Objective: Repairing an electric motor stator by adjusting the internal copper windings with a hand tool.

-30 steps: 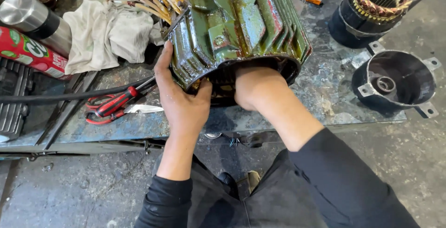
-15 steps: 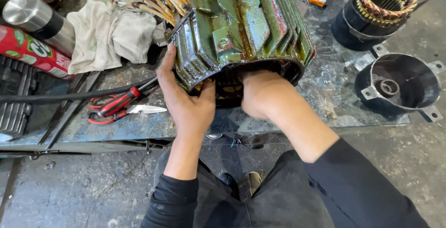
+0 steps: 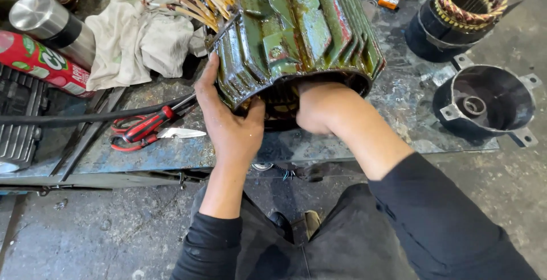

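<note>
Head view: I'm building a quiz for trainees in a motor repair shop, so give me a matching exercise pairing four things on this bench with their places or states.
Things:
1. green finned motor housing
2. red-handled scissors
3. white cloth
4. black end cover

Places or states:
A. lies crumpled beside the copper leads
B. sits at the bench's right edge, hollow side up
C. left hand grips its rim, right hand reaches inside
D. lies left of the left hand, next to a black cable

Pairs: 1-C, 2-D, 3-A, 4-B

motor housing (image 3: 296,29) on workbench (image 3: 387,132) | scissors (image 3: 142,132) left of it | cloth (image 3: 137,35) behind scissors | end cover (image 3: 484,103) right
</note>
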